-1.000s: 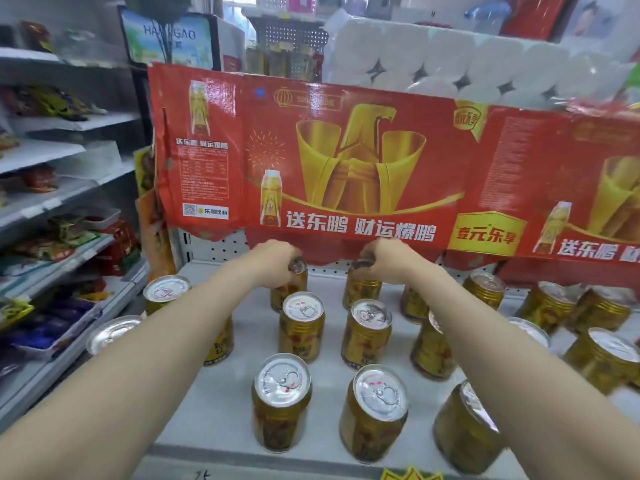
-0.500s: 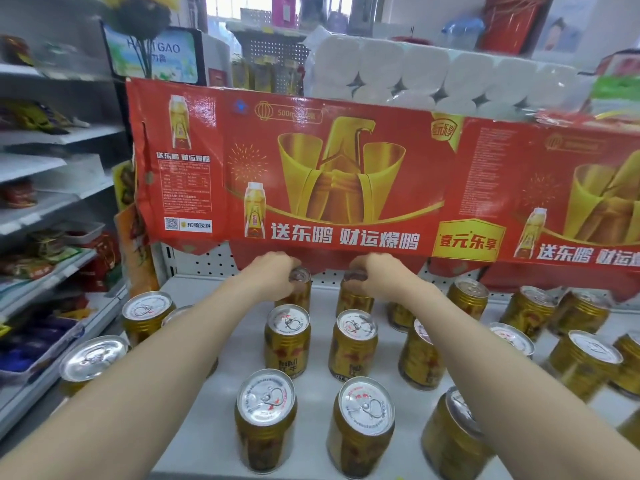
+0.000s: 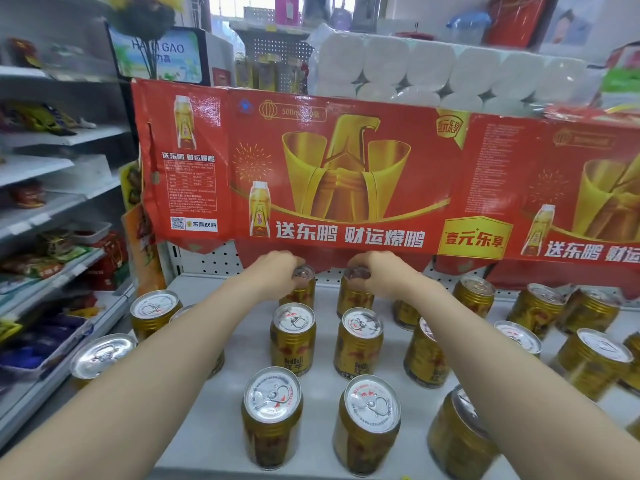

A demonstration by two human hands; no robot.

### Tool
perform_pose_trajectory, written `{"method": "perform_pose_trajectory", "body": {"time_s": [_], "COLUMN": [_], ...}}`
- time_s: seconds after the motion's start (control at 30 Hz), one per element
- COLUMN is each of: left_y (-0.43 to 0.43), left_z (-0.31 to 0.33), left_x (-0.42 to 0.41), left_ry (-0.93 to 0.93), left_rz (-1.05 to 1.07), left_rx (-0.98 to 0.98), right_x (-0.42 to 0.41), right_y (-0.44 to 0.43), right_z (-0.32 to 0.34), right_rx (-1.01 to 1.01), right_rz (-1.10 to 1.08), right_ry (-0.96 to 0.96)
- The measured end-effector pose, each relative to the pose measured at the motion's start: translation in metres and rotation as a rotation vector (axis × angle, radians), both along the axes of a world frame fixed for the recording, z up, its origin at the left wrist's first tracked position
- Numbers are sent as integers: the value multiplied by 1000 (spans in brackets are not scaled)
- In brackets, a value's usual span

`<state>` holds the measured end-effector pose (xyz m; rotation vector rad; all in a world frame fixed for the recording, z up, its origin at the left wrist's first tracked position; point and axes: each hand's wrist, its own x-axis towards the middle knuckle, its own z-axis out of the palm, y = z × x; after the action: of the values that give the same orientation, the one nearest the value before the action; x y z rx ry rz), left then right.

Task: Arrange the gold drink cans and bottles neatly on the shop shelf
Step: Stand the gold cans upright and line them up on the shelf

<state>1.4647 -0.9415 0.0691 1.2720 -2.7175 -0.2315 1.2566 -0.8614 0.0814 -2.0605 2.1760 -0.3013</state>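
Several gold drink cans stand upright on a grey shop shelf [image 3: 322,382]. My left hand [image 3: 277,271] is closed over the top of a gold can at the back of the left column [image 3: 304,289]. My right hand [image 3: 377,273] grips the top of the back can in the right column [image 3: 353,296]. In front of them stand two middle cans [image 3: 292,337] [image 3: 358,342] and two near cans [image 3: 272,415] [image 3: 367,422], forming two straight columns. More gold cans [image 3: 592,365] stand scattered to the right and at the left edge [image 3: 154,313].
A red and gold cardboard banner [image 3: 346,174] hangs over the shelf's back, just above my hands. White paper rolls [image 3: 429,74] are stacked above it. At the left, side shelves [image 3: 52,216] hold snack packets. A perforated back panel [image 3: 214,261] closes the shelf.
Both hands stay on the two back cans. The view has tilted slightly upward, so the cans and hands sit lower in the frame.
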Motion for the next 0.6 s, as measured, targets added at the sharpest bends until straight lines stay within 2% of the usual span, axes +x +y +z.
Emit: {"method": "perform_pose_trajectory", "body": {"time_s": [0.33,0.6], "left_y": [-2,7], "left_z": [-2,9], "left_x": [-1,13], "left_ry": [-9,-62], "left_rz": [3,-6], "left_rx": [-3,-22], "right_x": [-2,2], "right_y": [-2,2], "right_z": [-3,-1], "right_rx": [-2,18], "right_rz": [5,49], "right_ry": [31,223]}}
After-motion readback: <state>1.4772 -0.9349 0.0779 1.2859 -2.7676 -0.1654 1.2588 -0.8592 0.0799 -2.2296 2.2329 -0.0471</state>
